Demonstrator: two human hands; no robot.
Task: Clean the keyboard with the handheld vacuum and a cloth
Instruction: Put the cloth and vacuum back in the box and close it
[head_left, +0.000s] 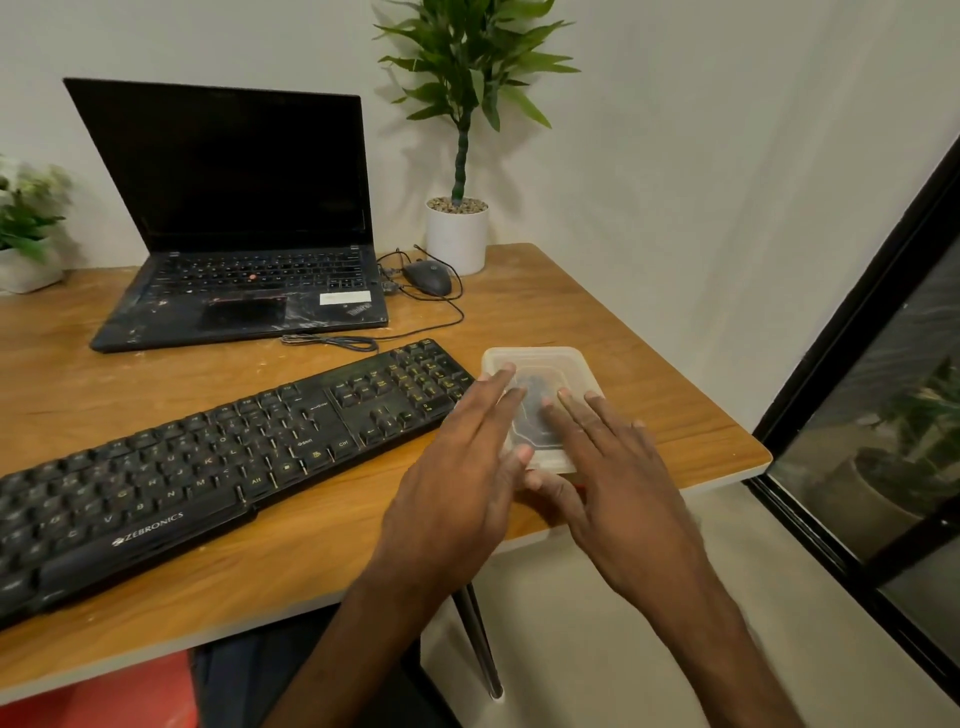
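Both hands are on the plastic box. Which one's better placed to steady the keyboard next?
Probably the left. The left hand rests on the plastic box at the side nearest the keyboard, beside its number pad; the right hand lies toward the table edge.

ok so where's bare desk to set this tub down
Widest: left of the laptop, behind the keyboard. Also the strip of desk in front of the keyboard, and the patch between pot, tub and right edge. Crowded between laptop and keyboard, where the cable lies.
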